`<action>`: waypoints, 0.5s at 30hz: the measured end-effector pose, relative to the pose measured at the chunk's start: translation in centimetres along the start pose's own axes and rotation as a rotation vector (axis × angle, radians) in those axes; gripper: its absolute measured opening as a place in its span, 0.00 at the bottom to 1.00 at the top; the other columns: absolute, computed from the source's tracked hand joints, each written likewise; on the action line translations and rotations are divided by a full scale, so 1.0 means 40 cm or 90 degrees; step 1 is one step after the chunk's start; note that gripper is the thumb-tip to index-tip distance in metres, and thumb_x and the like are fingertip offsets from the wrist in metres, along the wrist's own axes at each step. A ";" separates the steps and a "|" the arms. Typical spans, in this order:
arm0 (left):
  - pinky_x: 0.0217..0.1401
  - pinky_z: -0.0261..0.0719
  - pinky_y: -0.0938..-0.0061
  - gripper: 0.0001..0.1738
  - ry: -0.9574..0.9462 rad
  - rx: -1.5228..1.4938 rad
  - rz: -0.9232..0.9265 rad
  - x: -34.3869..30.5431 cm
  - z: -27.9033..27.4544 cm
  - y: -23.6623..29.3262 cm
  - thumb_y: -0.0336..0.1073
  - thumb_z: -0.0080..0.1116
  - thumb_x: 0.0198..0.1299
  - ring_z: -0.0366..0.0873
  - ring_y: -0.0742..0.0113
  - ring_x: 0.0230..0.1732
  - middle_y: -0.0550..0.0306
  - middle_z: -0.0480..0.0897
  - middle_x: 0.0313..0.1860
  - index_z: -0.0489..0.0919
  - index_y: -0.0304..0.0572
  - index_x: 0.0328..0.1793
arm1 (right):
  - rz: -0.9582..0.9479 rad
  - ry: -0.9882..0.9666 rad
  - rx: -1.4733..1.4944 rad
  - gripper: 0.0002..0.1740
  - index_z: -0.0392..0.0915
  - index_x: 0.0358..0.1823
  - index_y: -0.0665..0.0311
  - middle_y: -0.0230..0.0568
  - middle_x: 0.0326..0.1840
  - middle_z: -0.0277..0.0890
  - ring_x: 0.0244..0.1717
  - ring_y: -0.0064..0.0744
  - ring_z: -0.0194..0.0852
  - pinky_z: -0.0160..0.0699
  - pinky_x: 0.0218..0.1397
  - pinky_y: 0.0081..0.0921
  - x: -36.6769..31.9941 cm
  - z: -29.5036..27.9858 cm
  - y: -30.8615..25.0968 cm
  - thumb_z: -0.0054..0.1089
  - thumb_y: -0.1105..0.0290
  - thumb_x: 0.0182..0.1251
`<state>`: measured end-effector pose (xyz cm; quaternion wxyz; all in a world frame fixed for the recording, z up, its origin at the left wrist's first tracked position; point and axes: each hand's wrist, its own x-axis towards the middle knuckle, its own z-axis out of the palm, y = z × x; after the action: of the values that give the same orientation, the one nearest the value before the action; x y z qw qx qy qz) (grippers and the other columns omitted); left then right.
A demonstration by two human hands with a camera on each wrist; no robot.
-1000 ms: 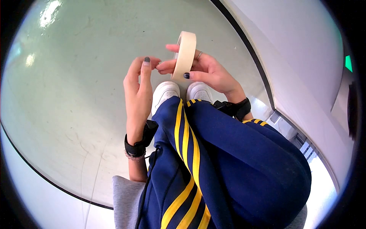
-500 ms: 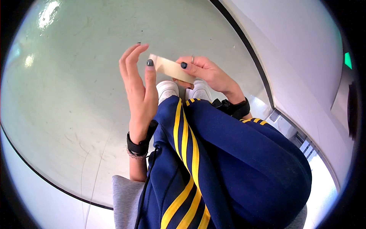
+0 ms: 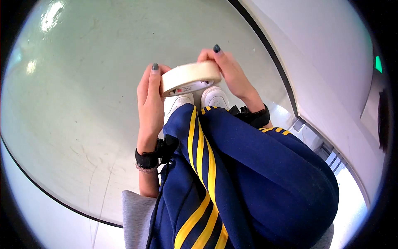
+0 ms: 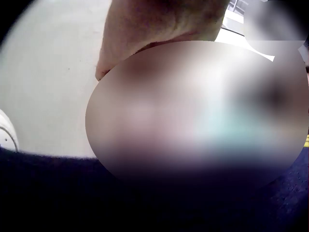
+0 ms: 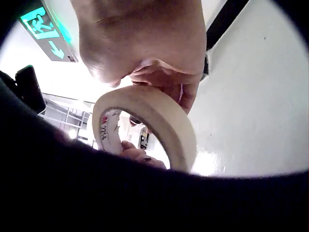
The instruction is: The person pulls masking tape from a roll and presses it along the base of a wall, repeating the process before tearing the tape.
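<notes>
Between the two hands in the head view is a roll of masking tape (image 3: 188, 76), cream-coloured, with a printed white core. The left hand (image 3: 150, 93) grips its left end, thumb in front and fingers mostly hidden behind. At the opposite end, the right hand (image 3: 233, 74) holds the roll with bent fingers, its thumb raised. The right wrist view looks through the tape ring (image 5: 181, 130), where fingers of the left hand (image 5: 142, 155) show inside and the right hand (image 5: 145, 43) meets its upper edge. A blurred patch covers most of the left wrist view below the left hand (image 4: 164, 24).
White shoes (image 3: 215, 98) and dark blue trousers (image 3: 265, 166) with yellow stripes lie just below the hands. Around them spreads a pale glossy floor (image 3: 95, 83). A white wall (image 3: 323, 62) with a black base strip (image 3: 265, 37) rises at the right.
The tape roll has turned from upright in the right hand to lying crosswise between both hands. The left hand has closed on its left end; the right hand has shifted up, thumb lifted.
</notes>
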<state>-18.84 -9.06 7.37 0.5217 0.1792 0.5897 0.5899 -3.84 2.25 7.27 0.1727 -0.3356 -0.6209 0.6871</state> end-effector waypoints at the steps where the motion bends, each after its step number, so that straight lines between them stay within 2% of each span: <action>1: 0.33 0.62 0.83 0.19 0.000 -0.110 -0.034 -0.003 -0.001 0.002 0.42 0.37 0.74 0.64 0.79 0.33 0.67 0.71 0.30 0.74 0.38 0.39 | 0.000 0.000 0.000 0.33 0.76 0.32 0.63 0.27 0.25 0.70 0.26 0.15 0.66 0.66 0.30 0.19 -0.005 -0.005 0.002 0.35 0.41 0.74; 2: 0.41 0.70 0.80 0.15 -0.059 -0.064 -0.025 -0.001 -0.027 -0.010 0.42 0.40 0.73 0.69 0.78 0.38 0.64 0.74 0.38 0.72 0.38 0.47 | 0.015 -0.011 0.048 0.31 0.76 0.33 0.63 0.27 0.24 0.70 0.25 0.15 0.65 0.64 0.29 0.18 -0.010 -0.011 0.004 0.37 0.42 0.74; 3: 0.41 0.70 0.80 0.15 -0.058 -0.064 -0.025 -0.004 -0.028 -0.005 0.42 0.40 0.73 0.69 0.78 0.38 0.64 0.74 0.38 0.72 0.38 0.47 | 0.030 -0.023 0.096 0.29 0.75 0.33 0.63 0.26 0.24 0.69 0.25 0.14 0.64 0.63 0.28 0.16 -0.013 -0.016 0.005 0.40 0.44 0.74; 4: 0.43 0.70 0.81 0.13 -0.109 -0.031 -0.016 -0.009 -0.027 0.009 0.39 0.41 0.73 0.70 0.78 0.40 0.63 0.76 0.40 0.73 0.38 0.47 | 0.076 -0.015 0.119 0.26 0.75 0.28 0.62 0.24 0.20 0.67 0.21 0.12 0.61 0.58 0.24 0.14 -0.020 -0.016 -0.002 0.45 0.46 0.73; 5: 0.45 0.69 0.83 0.11 -0.160 0.001 -0.007 -0.012 -0.026 0.023 0.35 0.42 0.72 0.71 0.77 0.42 0.62 0.77 0.41 0.74 0.37 0.47 | 0.076 -0.015 0.118 0.26 0.75 0.28 0.62 0.24 0.20 0.67 0.21 0.12 0.61 0.58 0.24 0.14 -0.020 -0.019 -0.001 0.45 0.46 0.73; 6: 0.51 0.71 0.80 0.09 -0.188 0.002 0.013 -0.014 -0.026 0.033 0.29 0.50 0.67 0.74 0.74 0.47 0.58 0.79 0.46 0.74 0.35 0.50 | 0.090 -0.024 0.101 0.27 0.75 0.26 0.63 0.25 0.18 0.66 0.19 0.12 0.59 0.54 0.20 0.14 -0.020 -0.023 0.001 0.44 0.47 0.72; 8: 0.52 0.72 0.78 0.10 -0.213 0.026 0.054 -0.008 -0.031 0.028 0.27 0.52 0.64 0.75 0.73 0.47 0.57 0.79 0.47 0.75 0.35 0.51 | 0.101 -0.036 0.075 0.29 0.74 0.22 0.65 0.24 0.14 0.63 0.14 0.12 0.54 0.46 0.16 0.16 -0.017 -0.023 -0.005 0.45 0.48 0.71; 9: 0.53 0.73 0.76 0.12 -0.237 0.052 0.096 -0.005 -0.036 0.027 0.25 0.55 0.61 0.76 0.71 0.48 0.57 0.80 0.48 0.76 0.34 0.51 | 0.101 -0.036 0.075 0.29 0.74 0.22 0.65 0.24 0.14 0.63 0.14 0.12 0.54 0.46 0.16 0.16 -0.018 -0.018 -0.002 0.45 0.48 0.71; 10: 0.53 0.74 0.74 0.13 -0.248 0.062 0.102 -0.006 -0.041 0.030 0.23 0.59 0.55 0.78 0.68 0.47 0.57 0.81 0.47 0.79 0.35 0.48 | 0.118 -0.026 0.096 0.28 0.74 0.21 0.64 0.24 0.14 0.63 0.14 0.12 0.54 0.45 0.16 0.16 -0.022 -0.012 0.002 0.45 0.48 0.71; 11: 0.53 0.74 0.74 0.13 -0.248 0.063 0.102 -0.002 -0.047 0.028 0.23 0.59 0.55 0.78 0.68 0.47 0.57 0.81 0.47 0.79 0.35 0.48 | 0.133 -0.016 0.116 0.28 0.74 0.20 0.64 0.24 0.14 0.62 0.14 0.12 0.53 0.44 0.16 0.16 -0.022 -0.010 0.006 0.46 0.48 0.71; 13: 0.52 0.75 0.72 0.09 -0.290 0.135 0.173 0.003 -0.054 0.025 0.22 0.62 0.52 0.79 0.66 0.46 0.57 0.82 0.43 0.81 0.35 0.41 | 0.140 -0.032 0.117 0.28 0.73 0.20 0.63 0.23 0.14 0.62 0.14 0.12 0.53 0.45 0.16 0.16 -0.020 -0.010 0.002 0.46 0.48 0.71; 15: 0.51 0.75 0.72 0.08 -0.279 0.138 0.182 0.006 -0.050 0.027 0.22 0.63 0.50 0.79 0.66 0.45 0.57 0.82 0.41 0.82 0.36 0.38 | 0.147 -0.048 0.117 0.28 0.72 0.19 0.63 0.23 0.14 0.62 0.14 0.11 0.53 0.45 0.16 0.16 -0.016 -0.015 0.007 0.47 0.48 0.70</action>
<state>-21.04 -9.61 7.74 0.5262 0.4381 0.4913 0.5383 -2.93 2.21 7.15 0.0992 -0.3618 -0.5187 0.7683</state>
